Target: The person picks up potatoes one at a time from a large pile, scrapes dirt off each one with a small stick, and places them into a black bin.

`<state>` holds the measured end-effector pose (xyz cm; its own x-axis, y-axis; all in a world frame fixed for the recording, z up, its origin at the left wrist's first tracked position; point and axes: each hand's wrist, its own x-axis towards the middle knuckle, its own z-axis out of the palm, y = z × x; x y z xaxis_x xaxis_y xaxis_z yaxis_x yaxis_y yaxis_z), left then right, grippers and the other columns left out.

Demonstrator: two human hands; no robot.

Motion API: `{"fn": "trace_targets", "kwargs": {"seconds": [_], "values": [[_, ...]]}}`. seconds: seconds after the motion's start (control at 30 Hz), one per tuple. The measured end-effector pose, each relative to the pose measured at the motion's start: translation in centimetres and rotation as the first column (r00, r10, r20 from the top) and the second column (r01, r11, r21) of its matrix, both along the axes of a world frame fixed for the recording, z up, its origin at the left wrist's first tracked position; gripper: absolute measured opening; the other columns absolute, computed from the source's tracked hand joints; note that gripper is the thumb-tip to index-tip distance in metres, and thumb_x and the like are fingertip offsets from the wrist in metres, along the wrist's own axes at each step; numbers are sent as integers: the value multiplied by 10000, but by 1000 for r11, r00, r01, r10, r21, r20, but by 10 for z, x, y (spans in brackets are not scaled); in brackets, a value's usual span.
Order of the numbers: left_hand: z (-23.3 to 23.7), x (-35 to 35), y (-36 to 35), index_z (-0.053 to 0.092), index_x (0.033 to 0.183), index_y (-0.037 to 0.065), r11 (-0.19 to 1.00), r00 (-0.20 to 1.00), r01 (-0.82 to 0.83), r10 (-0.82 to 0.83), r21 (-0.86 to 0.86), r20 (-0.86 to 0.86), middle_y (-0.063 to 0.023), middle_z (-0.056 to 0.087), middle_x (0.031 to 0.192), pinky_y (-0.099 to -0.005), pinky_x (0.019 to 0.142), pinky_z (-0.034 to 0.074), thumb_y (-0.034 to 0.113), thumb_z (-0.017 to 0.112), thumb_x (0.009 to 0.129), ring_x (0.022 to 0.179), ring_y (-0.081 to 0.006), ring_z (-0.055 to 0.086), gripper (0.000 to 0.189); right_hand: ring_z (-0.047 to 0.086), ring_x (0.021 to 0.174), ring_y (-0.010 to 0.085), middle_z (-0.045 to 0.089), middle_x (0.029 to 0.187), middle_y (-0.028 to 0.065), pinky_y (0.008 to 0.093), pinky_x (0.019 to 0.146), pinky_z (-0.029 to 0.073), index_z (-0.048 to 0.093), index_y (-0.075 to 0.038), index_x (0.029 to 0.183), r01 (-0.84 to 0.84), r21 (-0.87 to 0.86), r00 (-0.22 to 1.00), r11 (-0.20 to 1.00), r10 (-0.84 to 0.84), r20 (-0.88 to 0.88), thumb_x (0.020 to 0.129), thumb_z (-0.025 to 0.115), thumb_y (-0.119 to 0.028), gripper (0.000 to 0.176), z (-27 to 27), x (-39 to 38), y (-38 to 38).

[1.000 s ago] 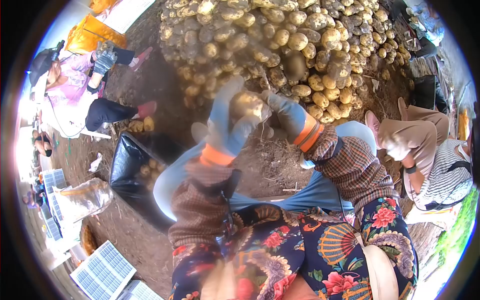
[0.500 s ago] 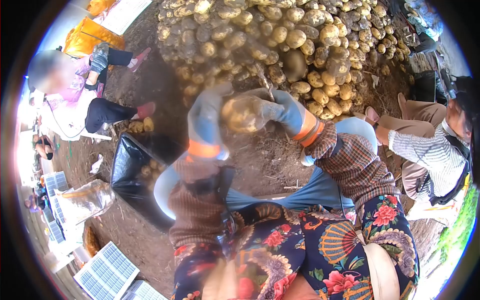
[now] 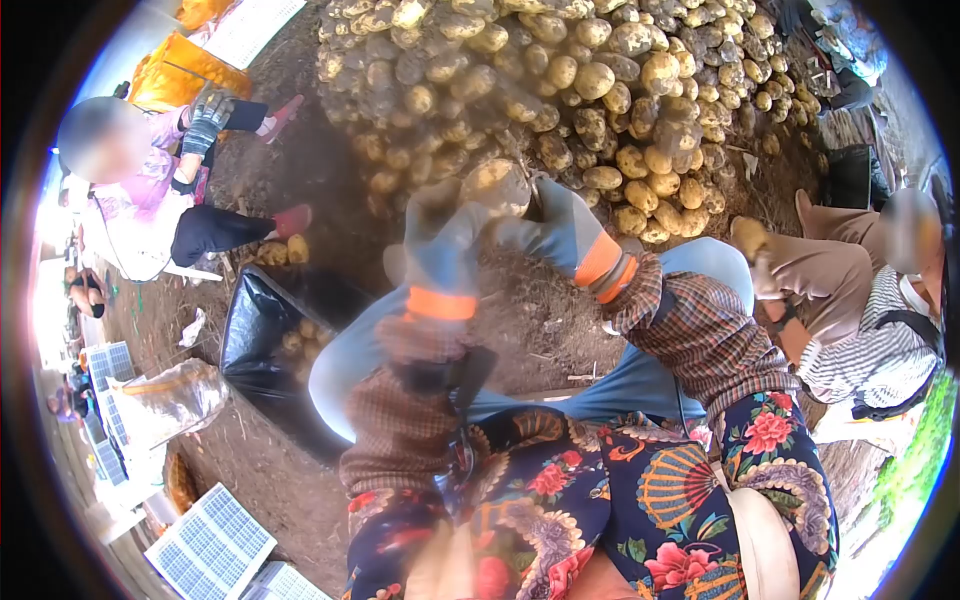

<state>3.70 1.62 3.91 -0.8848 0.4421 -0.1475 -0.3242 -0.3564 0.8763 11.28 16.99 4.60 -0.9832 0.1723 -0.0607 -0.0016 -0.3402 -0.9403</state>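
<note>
A large, dirt-marked potato point(image 3: 497, 184) is held up between my two gloved hands, in front of the potato pile point(image 3: 590, 80). My left hand point(image 3: 440, 235), in a blue-grey glove with an orange cuff, closes on its left and lower side and looks blurred. On the other side my right hand point(image 3: 553, 222), gloved alike, has its fingers bent against the potato. A thin stick-like thing shows by the right fingers; I cannot make out what it is. Dark fingertips partly cover the potato's edge.
A black plastic bag point(image 3: 255, 325) with some potatoes inside stands at my left. One co-worker point(image 3: 150, 190) sits at the far left, another point(image 3: 850, 290) at the right. Orange sacks point(image 3: 180, 75) and a clear plastic bag point(image 3: 175, 400) lie on the left.
Both hands have lifted the potato away from me, toward the pile, and turned it. The right co-worker has leaned and now has a brownish thing at the hand.
</note>
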Motion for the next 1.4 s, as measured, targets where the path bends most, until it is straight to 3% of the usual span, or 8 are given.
{"fn": "trace_targets", "kwargs": {"seconds": [0.23,0.37,0.67,0.8,1.0,1.2,1.27,1.4], "values": [[31,0,5,531,1366,-2,874,662,-133,-273,-468,-698,-132,678,1167,-348,890,559,100,803,832,1031,-211,670,609,697,931,284,725,1036,127,381,817,556,626,-39,1237,-11,530,995,848,64,-80,796,841,-222,524,-1,-8,8],[30,6,3,540,1374,3,807,741,-106,-326,-581,-588,-129,688,1123,-325,901,544,114,750,879,985,-186,675,549,669,927,416,699,1011,198,432,789,552,640,-65,1214,77,755,992,652,25,-123,746,847,-308,567,9,1,2],[12,-15,-2,728,1122,3,893,833,-104,-162,-437,-529,-95,745,947,-299,831,532,220,561,1017,874,-183,688,293,713,928,201,732,1077,137,346,788,556,632,-10,1283,-118,512,991,851,71,111,790,853,-296,612,22,8,-1],[19,-22,-1,749,1106,-2,931,973,-143,70,-336,-220,-70,749,1027,-265,829,522,188,555,1010,875,-161,666,288,678,875,137,714,1087,60,287,739,551,615,26,1300,-210,-95,977,973,212,10,882,813,-389,621,30,12,18],[41,-7,11,597,1335,-17,965,754,193,-260,-175,-603,-119,700,1135,-303,897,518,140,626,965,994,-183,650,403,647,798,97,681,993,30,238,644,513,628,27,1244,-225,-147,969,963,236,66,967,657,-550,641,19,19,20],[28,-7,2,596,1302,-41,921,890,90,-246,-380,-384,-147,676,1201,-329,939,534,186,602,1005,1038,-207,666,373,660,933,136,683,1091,72,278,743,549,626,28,1242,-248,-52,948,967,253,191,955,675,-546,644,6,20,8],[8,-18,-5,661,1221,-8,823,703,-159,-294,-546,-648,-118,714,1160,-343,881,580,176,787,843,1048,-204,697,439,669,924,142,693,1073,90,291,761,557,627,28,1245,-212,-233,959,949,248,139,955,670,-550,648,9,21,2],[17,-15,-5,575,1341,-7,928,817,28,-235,-371,-526,-125,701,1143,-332,887,567,131,828,786,1032,-202,689,625,648,763,134,675,942,70,282,640,515,638,5,1183,-152,-379,973,913,206,104,965,647,-564,609,10,18,-3]]}}
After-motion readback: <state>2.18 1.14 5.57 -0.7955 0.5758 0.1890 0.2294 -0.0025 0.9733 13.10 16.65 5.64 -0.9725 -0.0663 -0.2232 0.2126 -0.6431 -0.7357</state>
